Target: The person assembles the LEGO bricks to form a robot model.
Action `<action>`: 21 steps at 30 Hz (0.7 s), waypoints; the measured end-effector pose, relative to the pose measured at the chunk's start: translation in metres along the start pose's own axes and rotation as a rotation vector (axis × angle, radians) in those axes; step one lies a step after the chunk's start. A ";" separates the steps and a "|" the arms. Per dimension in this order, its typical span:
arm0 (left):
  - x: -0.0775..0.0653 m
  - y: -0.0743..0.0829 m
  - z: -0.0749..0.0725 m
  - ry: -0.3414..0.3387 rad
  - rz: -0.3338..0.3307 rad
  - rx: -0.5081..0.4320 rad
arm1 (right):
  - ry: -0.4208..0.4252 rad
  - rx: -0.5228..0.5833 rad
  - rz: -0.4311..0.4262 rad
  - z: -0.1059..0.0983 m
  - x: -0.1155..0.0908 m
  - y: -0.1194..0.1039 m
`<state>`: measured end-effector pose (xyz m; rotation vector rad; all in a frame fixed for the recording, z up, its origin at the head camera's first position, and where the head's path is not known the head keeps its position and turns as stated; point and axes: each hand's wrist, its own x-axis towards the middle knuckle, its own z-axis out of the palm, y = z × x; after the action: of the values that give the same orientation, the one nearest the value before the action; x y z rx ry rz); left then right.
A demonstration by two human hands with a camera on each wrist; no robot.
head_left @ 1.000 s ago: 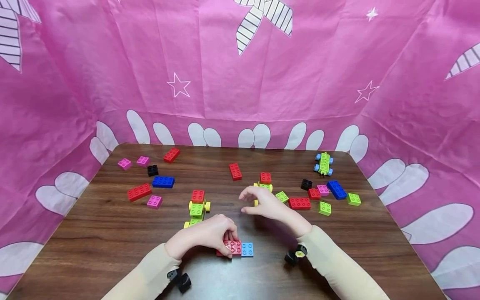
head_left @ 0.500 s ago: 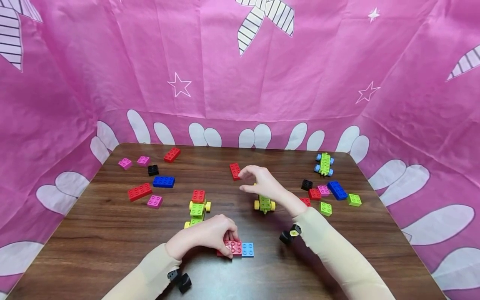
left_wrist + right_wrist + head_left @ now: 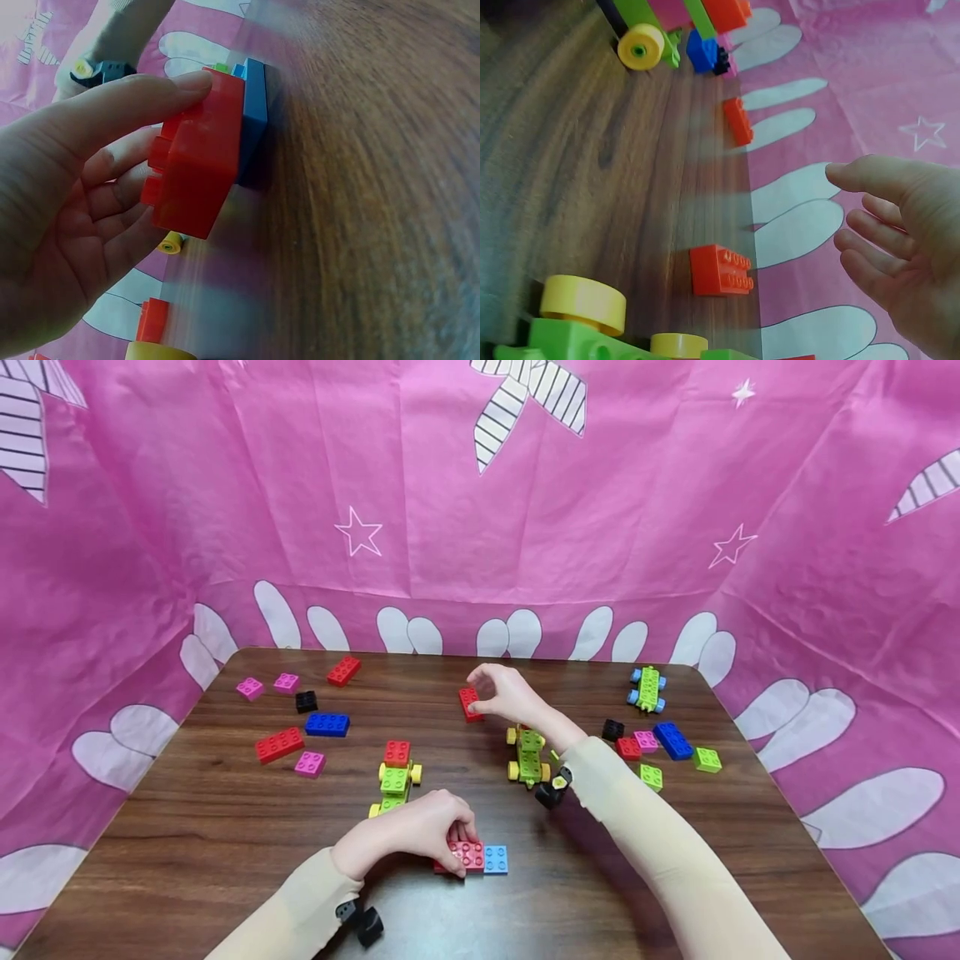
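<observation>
Near the front of the table, my left hand [image 3: 423, 828] grips a red toy brick [image 3: 472, 855] by its sides, thumb and fingers curled round it. A light blue brick [image 3: 495, 859] sticks out from under the red one's right end; the left wrist view shows the red brick [image 3: 201, 157] sitting on top of the blue one [image 3: 256, 112]. Farther back, my right hand [image 3: 512, 697] hovers beside another red brick [image 3: 468, 703], thumb and fingers apart. In the right wrist view that hand [image 3: 896, 240] holds nothing, and the red brick [image 3: 709, 271] stands apart from it.
A green car base with yellow wheels [image 3: 529, 767] lies under the right forearm. A similar car [image 3: 393, 781] carrying a red brick stands behind the left hand. Another base with blue wheels [image 3: 648, 687] is back right. Loose bricks, including blue ones [image 3: 327, 725] [image 3: 673, 740], lie on both sides.
My right hand has moved back and slightly left, from over the yellow-wheeled car base to beside the back red brick. The left hand and its bricks have stayed in place.
</observation>
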<state>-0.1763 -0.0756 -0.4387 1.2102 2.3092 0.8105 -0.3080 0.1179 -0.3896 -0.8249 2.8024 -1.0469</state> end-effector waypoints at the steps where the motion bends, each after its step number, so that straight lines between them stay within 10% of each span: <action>1: 0.000 0.000 0.000 0.000 -0.002 -0.001 | -0.012 0.004 0.006 0.000 0.003 0.002; 21: 0.000 -0.004 0.003 0.003 0.003 -0.011 | -0.216 0.026 0.089 -0.002 0.046 0.039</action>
<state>-0.1769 -0.0764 -0.4437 1.2089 2.3031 0.8257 -0.3656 0.1211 -0.4056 -0.7532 2.6137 -0.9194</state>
